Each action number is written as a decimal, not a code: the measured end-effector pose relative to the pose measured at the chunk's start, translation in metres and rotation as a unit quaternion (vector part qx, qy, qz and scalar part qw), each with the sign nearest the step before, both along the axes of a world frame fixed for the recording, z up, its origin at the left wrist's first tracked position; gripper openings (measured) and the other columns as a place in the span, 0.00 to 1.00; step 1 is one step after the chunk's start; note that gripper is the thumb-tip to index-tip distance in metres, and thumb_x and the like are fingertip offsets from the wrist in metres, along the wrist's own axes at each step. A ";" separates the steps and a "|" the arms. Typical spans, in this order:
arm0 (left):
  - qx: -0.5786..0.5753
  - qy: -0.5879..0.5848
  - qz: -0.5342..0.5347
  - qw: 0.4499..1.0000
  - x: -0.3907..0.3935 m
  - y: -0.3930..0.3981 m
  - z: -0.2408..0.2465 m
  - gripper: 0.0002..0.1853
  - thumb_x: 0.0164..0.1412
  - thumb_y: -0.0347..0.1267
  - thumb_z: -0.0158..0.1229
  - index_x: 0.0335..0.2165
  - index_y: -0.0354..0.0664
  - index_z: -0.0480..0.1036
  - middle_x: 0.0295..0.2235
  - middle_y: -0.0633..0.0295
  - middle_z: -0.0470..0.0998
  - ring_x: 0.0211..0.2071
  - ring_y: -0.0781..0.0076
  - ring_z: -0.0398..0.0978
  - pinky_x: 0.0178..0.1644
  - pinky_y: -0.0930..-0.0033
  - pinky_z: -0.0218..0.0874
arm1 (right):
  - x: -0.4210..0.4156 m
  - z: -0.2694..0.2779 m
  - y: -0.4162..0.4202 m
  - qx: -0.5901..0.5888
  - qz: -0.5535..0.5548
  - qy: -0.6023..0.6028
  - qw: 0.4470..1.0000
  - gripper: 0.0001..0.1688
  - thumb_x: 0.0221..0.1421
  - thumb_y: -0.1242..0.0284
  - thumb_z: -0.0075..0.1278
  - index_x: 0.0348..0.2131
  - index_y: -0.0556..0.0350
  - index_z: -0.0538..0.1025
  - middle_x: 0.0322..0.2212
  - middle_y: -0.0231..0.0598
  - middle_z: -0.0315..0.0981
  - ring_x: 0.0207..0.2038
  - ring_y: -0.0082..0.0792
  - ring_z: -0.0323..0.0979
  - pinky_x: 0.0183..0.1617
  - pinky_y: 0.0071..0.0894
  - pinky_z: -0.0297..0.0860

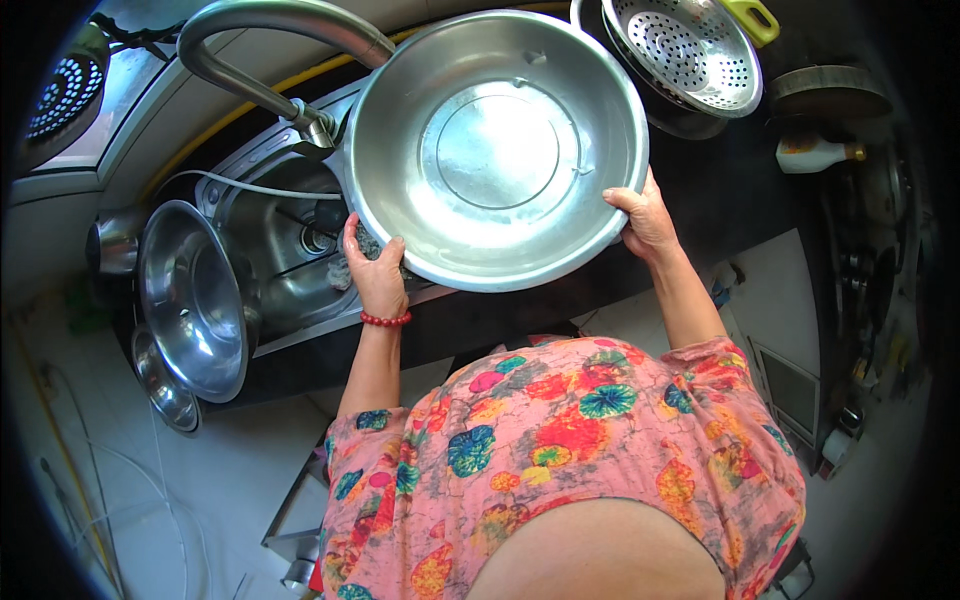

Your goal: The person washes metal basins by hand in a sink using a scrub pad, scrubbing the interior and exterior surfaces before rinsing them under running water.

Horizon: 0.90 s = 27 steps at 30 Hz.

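A large stainless steel basin (499,150) is held by its rim, partly over the right side of the sink (277,289). My left hand (376,274), below a red bead bracelet (385,319), grips the basin's lower left rim with the thumb on top. On the lower right rim rests the thumb of my right hand (646,217); its other fingers are mostly hidden behind the basin. A few small wet bits or drops cling inside the basin. Behind it, at upper left, the curved faucet (285,15) arches over the sink. A grey-white cloth or scrubber (340,274) lies by my left hand.
Steel bowls (195,300) stand tilted left of the sink. A steel colander (675,52) sits at the upper right beside a yellow-green handle (754,21). Farther right are a round board or lid (829,91) and a white bottle (817,154). A pale hose (255,187) crosses the sink.
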<state>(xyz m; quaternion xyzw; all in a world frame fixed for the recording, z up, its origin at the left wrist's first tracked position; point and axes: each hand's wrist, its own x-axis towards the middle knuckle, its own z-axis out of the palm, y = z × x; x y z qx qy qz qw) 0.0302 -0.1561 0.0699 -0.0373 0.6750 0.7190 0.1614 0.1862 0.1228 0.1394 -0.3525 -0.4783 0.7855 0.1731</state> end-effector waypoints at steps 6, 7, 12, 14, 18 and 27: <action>-0.052 -0.166 -0.138 0.975 -0.003 0.008 -0.019 0.36 0.50 0.21 0.49 0.58 0.42 0.49 0.38 0.55 0.69 0.32 0.71 0.70 0.31 0.72 0.65 | -0.019 0.015 0.019 0.158 0.007 0.025 0.987 0.31 0.36 0.87 0.38 0.46 0.63 0.66 0.38 0.35 0.68 0.40 0.25 0.66 0.47 0.23 0.63; -0.074 -0.177 -0.156 0.969 -0.005 0.014 -0.019 0.37 0.48 0.21 0.48 0.58 0.41 0.49 0.38 0.55 0.69 0.31 0.71 0.70 0.29 0.73 0.65 | -0.020 0.018 0.021 0.196 0.011 0.030 0.980 0.30 0.37 0.88 0.37 0.45 0.63 0.67 0.39 0.34 0.68 0.41 0.24 0.65 0.47 0.23 0.63; -0.450 0.128 -0.344 0.814 -0.034 0.047 -0.067 0.35 0.46 0.27 0.53 0.55 0.37 0.54 0.43 0.47 0.69 0.42 0.54 0.69 0.46 0.63 0.62 | -0.028 0.026 0.026 0.250 -0.004 0.064 0.966 0.30 0.40 0.89 0.36 0.47 0.63 0.67 0.38 0.33 0.69 0.39 0.22 0.67 0.46 0.21 0.64; -0.589 0.144 -0.392 0.692 -0.039 0.069 -0.075 0.33 0.47 0.29 0.54 0.53 0.37 0.56 0.45 0.43 0.68 0.47 0.48 0.67 0.51 0.61 0.59 | -0.029 0.021 0.025 0.300 -0.014 0.067 0.952 0.29 0.41 0.89 0.37 0.47 0.63 0.67 0.36 0.31 0.71 0.37 0.20 0.68 0.44 0.20 0.65; -0.649 0.123 -0.507 0.554 -0.026 0.072 -0.134 0.30 0.47 0.29 0.53 0.51 0.34 0.60 0.45 0.41 0.68 0.50 0.47 0.64 0.52 0.59 0.59 | -0.033 0.001 0.021 0.393 -0.009 0.075 0.916 0.32 0.42 0.90 0.37 0.50 0.62 0.65 0.40 0.31 0.70 0.41 0.19 0.67 0.46 0.18 0.62; -0.359 0.181 -0.398 0.825 -0.007 0.092 -0.009 0.23 0.45 0.28 0.52 0.42 0.29 0.65 0.33 0.38 0.74 0.38 0.41 0.71 0.44 0.52 0.62 | -0.033 -0.028 0.021 0.245 -0.041 0.023 0.968 0.30 0.37 0.89 0.36 0.45 0.62 0.70 0.33 0.28 0.72 0.33 0.17 0.66 0.41 0.15 0.63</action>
